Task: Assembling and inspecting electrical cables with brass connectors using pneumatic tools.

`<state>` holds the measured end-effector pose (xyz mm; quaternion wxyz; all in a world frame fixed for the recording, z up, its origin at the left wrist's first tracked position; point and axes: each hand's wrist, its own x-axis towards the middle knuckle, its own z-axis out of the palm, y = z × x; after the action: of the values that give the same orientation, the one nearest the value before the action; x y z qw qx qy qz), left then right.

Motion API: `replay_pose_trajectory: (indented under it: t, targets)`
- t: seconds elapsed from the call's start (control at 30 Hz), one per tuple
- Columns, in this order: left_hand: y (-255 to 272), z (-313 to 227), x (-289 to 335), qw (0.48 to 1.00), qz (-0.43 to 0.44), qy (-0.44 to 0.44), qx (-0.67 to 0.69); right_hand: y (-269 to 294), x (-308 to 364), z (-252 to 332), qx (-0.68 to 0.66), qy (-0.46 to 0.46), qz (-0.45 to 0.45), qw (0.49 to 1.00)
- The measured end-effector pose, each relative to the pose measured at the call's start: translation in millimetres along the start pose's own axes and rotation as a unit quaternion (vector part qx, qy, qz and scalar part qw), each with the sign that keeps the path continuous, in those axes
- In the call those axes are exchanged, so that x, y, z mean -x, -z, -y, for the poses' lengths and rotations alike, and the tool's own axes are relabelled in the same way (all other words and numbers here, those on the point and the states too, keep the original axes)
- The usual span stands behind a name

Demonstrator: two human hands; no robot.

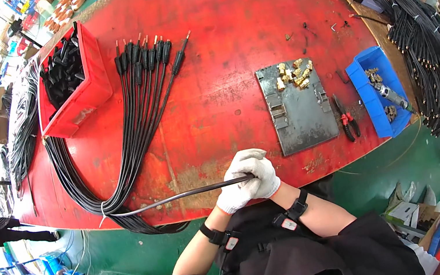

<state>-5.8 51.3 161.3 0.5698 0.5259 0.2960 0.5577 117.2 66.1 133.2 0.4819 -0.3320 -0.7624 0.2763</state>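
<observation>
My left hand (pixel 234 196) and my right hand (pixel 266 179), both in white gloves, are pressed together at the near edge of the table. Their fingers close round the end of a black cable (pixel 197 190), and the end itself is mostly hidden in the gloves. From there the cable runs left to a looped bundle of black cables (pixel 135 138), tied with a pale tie. Fanned out at its far end are several thick black sleeves (pixel 149 58) with copper-coloured tips.
On the red table (pixel 206 57) stands a red bin (pixel 78 116) of black sleeves. To my right lie a dark metal plate (pixel 305 122) with brass fittings (pixel 298 73), red-handled pliers (pixel 348 121) and a blue bin (pixel 371 102). More cables (pixel 423 54) hang over the right edge.
</observation>
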Motion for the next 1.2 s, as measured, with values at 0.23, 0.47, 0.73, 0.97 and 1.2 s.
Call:
replay_pose_trajectory:
  t: [0.23,0.47,0.73,0.97,1.2]
  targets:
    - [4.0,10.2,5.9,0.997,-0.027,0.054,0.039,7.3,-25.7,14.0,-0.069,0.016,-0.020,0.997]
    - [15.2,21.1,13.2,0.979,-0.042,0.190,0.068,0.9,-24.3,9.8,-0.106,-0.034,0.001,0.994]
    - [16.7,14.8,10.8,0.978,-0.009,0.207,0.026,3.7,-20.7,9.1,-0.102,-0.066,0.018,0.992]
    - [11.5,4.4,8.9,0.994,0.009,0.105,-0.002,-0.3,12.5,-3.3,-0.179,-0.076,0.053,0.979]
    - [16.5,6.3,1.6,0.998,-0.007,0.057,0.013,-2.8,-10.2,-11.4,-0.091,0.006,0.018,0.996]
